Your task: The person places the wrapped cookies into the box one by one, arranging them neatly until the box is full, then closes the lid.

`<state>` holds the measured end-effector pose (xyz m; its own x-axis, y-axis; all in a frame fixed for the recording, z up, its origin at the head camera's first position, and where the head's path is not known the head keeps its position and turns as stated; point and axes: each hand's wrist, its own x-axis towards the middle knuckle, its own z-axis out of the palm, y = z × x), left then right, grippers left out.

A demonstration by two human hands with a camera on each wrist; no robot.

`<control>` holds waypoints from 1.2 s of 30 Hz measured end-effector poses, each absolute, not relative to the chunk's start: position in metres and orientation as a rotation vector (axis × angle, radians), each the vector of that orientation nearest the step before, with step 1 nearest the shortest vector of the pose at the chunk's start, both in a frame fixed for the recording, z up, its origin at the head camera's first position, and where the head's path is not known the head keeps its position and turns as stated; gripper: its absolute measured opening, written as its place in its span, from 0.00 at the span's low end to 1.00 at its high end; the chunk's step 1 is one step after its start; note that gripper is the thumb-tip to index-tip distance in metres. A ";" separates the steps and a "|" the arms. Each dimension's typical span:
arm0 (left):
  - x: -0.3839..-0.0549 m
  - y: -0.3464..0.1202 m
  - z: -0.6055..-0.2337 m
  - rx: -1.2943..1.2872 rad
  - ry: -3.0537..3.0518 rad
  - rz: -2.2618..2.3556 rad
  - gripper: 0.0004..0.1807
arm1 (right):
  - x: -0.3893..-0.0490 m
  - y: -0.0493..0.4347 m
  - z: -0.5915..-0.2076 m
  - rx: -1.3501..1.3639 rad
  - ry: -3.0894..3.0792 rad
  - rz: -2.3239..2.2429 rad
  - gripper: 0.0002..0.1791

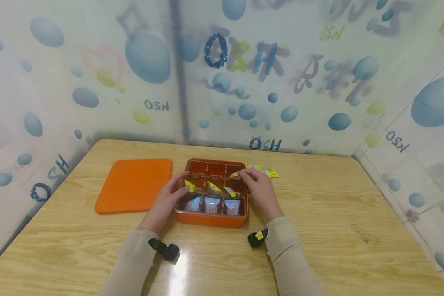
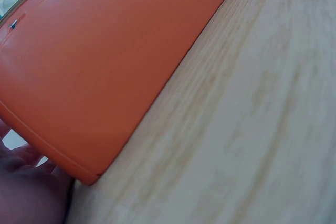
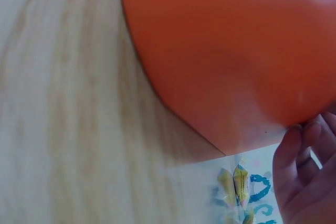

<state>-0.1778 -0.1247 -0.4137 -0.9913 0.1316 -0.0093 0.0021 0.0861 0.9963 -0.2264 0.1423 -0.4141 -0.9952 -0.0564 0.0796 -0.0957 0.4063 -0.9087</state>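
Note:
An orange box with a grid of compartments stands in front of me. Its front row holds blue-wrapped candies, and its middle row yellow-wrapped candies. My left hand rests on the box's left side with fingers extended, the thumb near the left yellow candy. At the right rim, my right hand pinches a yellow-wrapped candy over the back right part of the box. The right wrist view shows the right fingertips close to the box's wall, the pinched candy hidden there.
An orange lid lies on the wooden table left of the box. More yellow-wrapped candies lie behind the right hand. A patterned wall borders the table's far edge.

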 end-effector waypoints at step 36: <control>-0.177 -0.124 -0.415 0.136 2.254 2.062 0.26 | -0.226 0.140 -0.415 0.188 -2.692 1.558 0.13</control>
